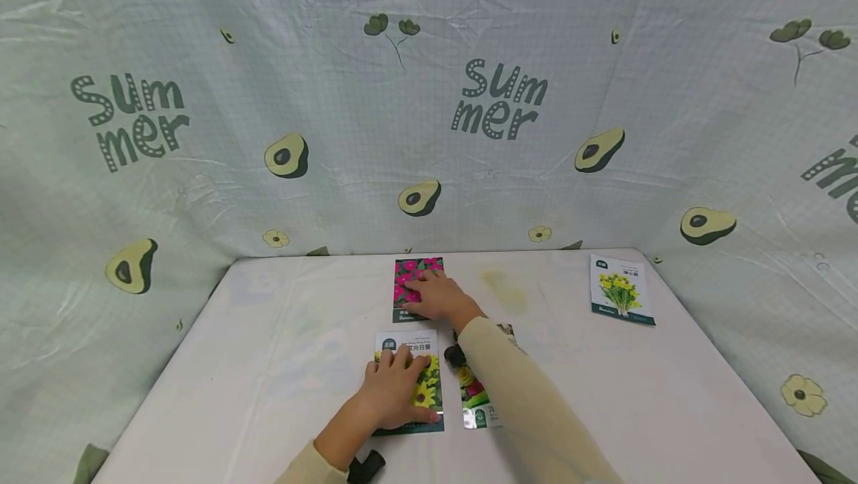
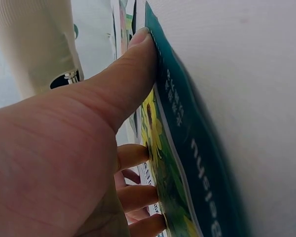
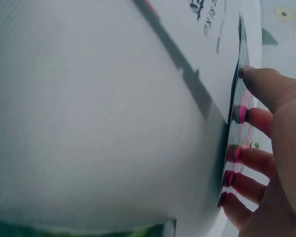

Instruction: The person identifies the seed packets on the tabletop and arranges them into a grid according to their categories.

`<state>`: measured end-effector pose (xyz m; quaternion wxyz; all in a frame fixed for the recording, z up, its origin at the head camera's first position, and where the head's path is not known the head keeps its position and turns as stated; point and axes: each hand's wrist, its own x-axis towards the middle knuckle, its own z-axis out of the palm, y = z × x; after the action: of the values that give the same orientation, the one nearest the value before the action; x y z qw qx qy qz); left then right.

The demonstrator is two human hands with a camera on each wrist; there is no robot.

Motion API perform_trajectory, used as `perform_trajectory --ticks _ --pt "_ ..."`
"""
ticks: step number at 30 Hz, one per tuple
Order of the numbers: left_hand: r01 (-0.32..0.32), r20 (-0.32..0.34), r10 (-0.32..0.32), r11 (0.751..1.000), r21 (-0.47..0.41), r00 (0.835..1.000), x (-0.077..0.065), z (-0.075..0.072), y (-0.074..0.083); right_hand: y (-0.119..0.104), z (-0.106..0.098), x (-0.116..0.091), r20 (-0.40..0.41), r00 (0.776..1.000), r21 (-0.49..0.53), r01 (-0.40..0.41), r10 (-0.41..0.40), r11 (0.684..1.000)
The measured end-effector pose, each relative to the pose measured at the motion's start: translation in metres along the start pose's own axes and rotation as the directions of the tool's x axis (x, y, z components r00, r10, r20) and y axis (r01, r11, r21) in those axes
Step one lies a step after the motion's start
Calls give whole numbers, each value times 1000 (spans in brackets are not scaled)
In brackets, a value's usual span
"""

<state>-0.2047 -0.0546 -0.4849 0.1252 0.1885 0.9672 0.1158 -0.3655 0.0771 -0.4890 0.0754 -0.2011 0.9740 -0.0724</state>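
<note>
My left hand (image 1: 389, 395) rests, fingers spread, on a seed packet with yellow sunflowers (image 1: 425, 396). In the left wrist view its thumb (image 2: 130, 66) lies on the packet's dark green lower band, the fingertips on the picture. Farther back, my right hand (image 1: 441, 298) touches a pink-flowered seed packet (image 1: 406, 272). The right wrist view shows its thumb and fingertips spread along that packet's face (image 3: 243, 94). Beneath the right forearm lies a third flower packet (image 1: 474, 399), partly hidden by the sleeve.
At the back right of the white table (image 1: 302, 365) lies a packet with yellow flowers (image 1: 620, 292). A patterned curtain (image 1: 348, 97) hangs behind and along both sides. Black wrist straps show at the left wrist and right sleeve. The table has a yellowish stain (image 1: 504, 290).
</note>
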Motion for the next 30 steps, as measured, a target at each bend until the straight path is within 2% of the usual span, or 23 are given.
perform_trajectory --ticks 18,30 --pt "-9 10 9 1000 16 1000 -7 1 -3 -14 2 -1 -3 1000 12 11 -11 1000" --pt "-17 19 17 1000 19 1000 -10 0 -5 -19 7 0 -12 1000 -18 21 -21 1000"
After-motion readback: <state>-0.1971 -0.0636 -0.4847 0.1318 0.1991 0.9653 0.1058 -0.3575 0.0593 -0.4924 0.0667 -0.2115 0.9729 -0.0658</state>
